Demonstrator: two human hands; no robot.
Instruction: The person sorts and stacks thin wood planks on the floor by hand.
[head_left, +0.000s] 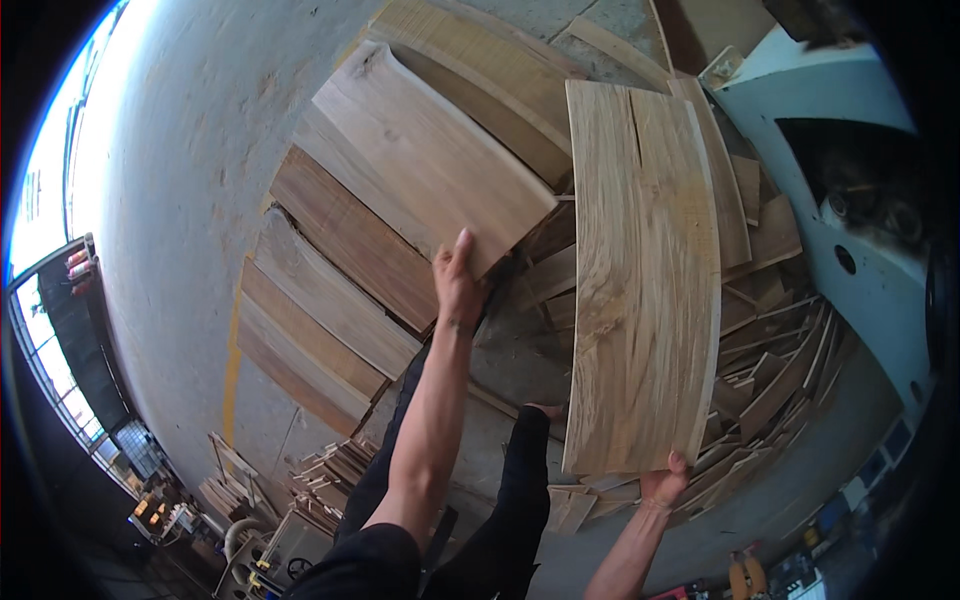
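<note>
My left hand (pixel 460 285) grips the near end of a pale wooden board (pixel 430 130), thumb on top and fingers hidden beneath. That board slants away to the upper left over other boards. Closed on the near end of a second, wide board (pixel 645 290) is my right hand (pixel 665 484), its thumb on the upper face and the other fingers mostly out of sight. This board runs lengthwise away from me, with wavy grain and a long dark crack near its far end.
Several boards (pixel 350 235) lie side by side on the concrete floor (pixel 190 200) to the left. Offcuts and strips (pixel 775 370) are heaped at the right, beside a pale blue machine (pixel 840 90). Stacked wood pieces (pixel 335 480) stand at the lower left.
</note>
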